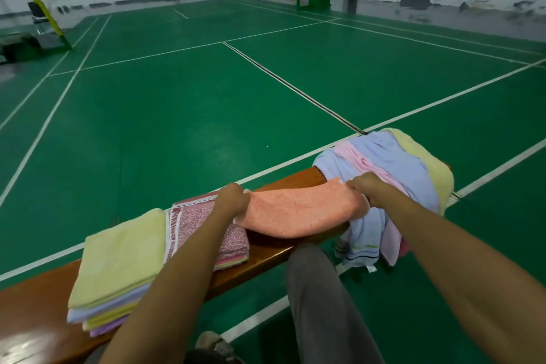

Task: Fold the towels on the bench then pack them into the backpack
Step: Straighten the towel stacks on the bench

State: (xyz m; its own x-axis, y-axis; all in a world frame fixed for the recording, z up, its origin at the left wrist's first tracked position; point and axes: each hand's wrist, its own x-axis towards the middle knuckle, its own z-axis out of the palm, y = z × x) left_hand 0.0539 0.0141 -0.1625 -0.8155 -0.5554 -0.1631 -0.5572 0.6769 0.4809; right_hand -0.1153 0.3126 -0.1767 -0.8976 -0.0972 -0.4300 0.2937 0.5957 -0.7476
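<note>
Green court floor (183, 115), wooden bench (38, 304) across it. Folding step: left hand (233, 198) and right hand (365, 186) each pinch an end of the orange towel (298, 211), stretched over the bench. Next, likely: bring ends together. Two folded stacks (118, 269), one unfolded pile (393, 174). Backpack not visible.

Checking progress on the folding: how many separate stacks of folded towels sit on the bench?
2: a yellow-topped stack at the left, and a pink patterned stack beside it, partly under the left forearm. Layers within each are hard to count.
</note>
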